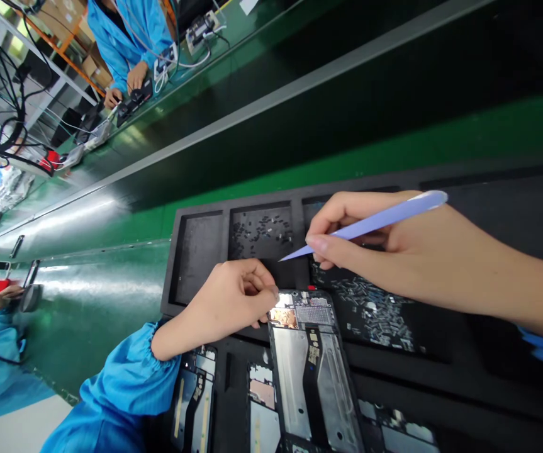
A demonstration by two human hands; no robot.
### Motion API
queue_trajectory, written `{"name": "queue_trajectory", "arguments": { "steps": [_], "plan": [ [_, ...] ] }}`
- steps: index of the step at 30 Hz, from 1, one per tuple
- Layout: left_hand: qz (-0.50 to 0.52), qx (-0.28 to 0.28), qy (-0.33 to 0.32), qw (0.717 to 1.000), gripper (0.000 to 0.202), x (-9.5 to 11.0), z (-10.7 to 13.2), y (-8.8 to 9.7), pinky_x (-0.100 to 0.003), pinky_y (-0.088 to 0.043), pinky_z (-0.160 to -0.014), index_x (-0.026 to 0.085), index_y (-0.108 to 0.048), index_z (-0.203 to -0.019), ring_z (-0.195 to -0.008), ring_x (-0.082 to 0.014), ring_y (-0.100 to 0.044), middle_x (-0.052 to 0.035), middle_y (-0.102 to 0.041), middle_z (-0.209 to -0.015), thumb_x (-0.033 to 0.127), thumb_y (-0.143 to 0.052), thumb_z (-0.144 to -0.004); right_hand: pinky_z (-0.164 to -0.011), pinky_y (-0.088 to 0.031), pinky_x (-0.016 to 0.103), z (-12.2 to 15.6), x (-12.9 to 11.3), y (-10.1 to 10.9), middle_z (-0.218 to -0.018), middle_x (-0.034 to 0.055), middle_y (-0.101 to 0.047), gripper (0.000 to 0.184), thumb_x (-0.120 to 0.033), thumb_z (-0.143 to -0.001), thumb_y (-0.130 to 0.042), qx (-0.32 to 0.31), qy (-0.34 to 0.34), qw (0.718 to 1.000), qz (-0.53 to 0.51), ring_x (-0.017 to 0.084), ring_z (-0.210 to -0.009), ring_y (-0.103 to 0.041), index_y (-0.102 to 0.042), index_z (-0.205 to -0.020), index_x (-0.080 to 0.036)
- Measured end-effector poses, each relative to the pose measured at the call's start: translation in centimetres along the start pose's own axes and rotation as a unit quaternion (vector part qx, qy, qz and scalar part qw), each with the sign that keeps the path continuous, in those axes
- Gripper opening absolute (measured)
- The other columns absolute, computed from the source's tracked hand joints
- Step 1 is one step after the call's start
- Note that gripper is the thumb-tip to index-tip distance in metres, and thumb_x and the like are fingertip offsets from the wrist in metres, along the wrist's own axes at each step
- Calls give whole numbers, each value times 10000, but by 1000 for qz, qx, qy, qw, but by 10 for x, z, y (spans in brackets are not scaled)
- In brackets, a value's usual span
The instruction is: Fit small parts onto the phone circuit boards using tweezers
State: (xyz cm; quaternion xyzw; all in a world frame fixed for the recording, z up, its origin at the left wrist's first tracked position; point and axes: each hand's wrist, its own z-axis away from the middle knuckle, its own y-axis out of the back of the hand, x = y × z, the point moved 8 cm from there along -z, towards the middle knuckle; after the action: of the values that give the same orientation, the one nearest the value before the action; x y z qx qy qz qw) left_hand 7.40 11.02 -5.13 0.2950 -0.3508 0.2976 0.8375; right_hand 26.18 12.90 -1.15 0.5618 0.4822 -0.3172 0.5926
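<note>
My right hand [408, 267] is gripping purple tweezers [384, 217] | my left hand [228, 296] is touching upper corner of phone frame [291, 358], whether pinching I cannot tell | phone frame is lying over black tray [262, 202]

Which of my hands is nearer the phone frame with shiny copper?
Left hand, at the top-left corner of the phone frame; the right hand, holding purple tweezers, is farther, beyond its top edge.

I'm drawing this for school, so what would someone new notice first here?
Probably the slim, pointed, pale-purple tool in the right hand. Below it, by the left hand, a rectangular silver-and-black phone-like device with a shiny copper-coloured patch stands out. Right of that, many tiny silvery pieces lie scattered in a black tray.
</note>
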Motion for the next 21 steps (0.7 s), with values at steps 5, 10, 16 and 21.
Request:
{"name": "queue_trajectory", "arguments": {
  "steps": [5, 10, 16, 21],
  "plan": [
    [-1, -6, -10, 1000, 15, 1, 0, -1, -184, -563, -472, 180, -607, -834, -541, -102, -629, 48, -606, -651, 185, -608, -820, -411, -361, 282, -1, 3, 0, -646, 0, -650, 130, -332, -883, -639, 7, -3, 1000, 3, 155, -510, -576, -664, -799, -235],
    [-6, -3, -19, 1000, 100, 3, 1, -2, -183, -554, -471, 187, -603, -870, -605, -106, -623, 45, -598, -723, 166, -612, -772, -389, -286, 262, -2, 2, -1, -578, -52, -592, 101, -292, -879, -640, 7, 9, 1000, 22, 92, -404, -435, -661, -799, -234],
    [-10, 2, -20, 1000, 60, 4, 1, -2, -188, -542, -458, 185, -587, -848, -578, -99, -605, 47, -585, -707, 210, -607, -796, -435, -300, 265, -4, -3, -3, -528, -79, -534, 110, -249, -909, -615, -8, 31, 999, 33, 81, -393, -410, -636, -804, -225],
    [-16, 0, -25, 1000, 79, 3, -1, -1, -191, -537, -447, 185, -589, -865, -539, -94, -589, 56, -571, -669, 216, -591, -793, -513, -354, 272, -5, -7, -1, -594, -61, -581, 120, -194, -900, -638, 5, 47, 998, 34, 86, -461, -475, -634, -781, -211]
  ]
}}
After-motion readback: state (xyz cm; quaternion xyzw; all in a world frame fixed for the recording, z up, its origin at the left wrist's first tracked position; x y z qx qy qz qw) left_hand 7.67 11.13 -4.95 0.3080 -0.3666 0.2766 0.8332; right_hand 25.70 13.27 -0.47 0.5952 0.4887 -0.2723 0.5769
